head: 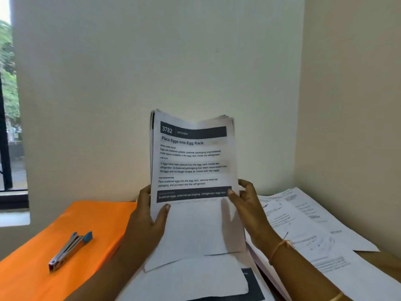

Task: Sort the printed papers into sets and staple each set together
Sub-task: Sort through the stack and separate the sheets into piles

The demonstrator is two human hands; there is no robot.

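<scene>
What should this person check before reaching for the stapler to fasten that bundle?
1. Grip: left hand and right hand hold the stack of papers upright by its side edges. Ok.
2. Edges squared: sheets splay at the top corners. Not ok.
3. Tool free: the stapler lies untouched on the orange folder. Ok.
4. Stapler loaded: cannot tell.
5. All sheets one set: only the top page shows. Cannot tell.
</scene>
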